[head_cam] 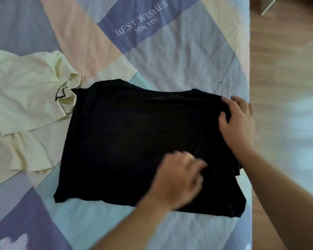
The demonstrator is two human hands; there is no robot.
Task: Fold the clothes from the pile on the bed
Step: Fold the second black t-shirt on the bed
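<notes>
Roughly flattened black shirt (134,141): right hand (237,120) open, pressing far-right corner; left hand (179,179) blurred, grip unclear; needed creases smoothed before folding.

A patchwork bedsheet (179,56) in lilac, peach, pale blue and cream covers the bed, creased, with "BEST WISHES FOR YOU" (141,18) printed on a purple patch near its far edge. Beyond the right edge runs a wooden floor (285,69).
</notes>
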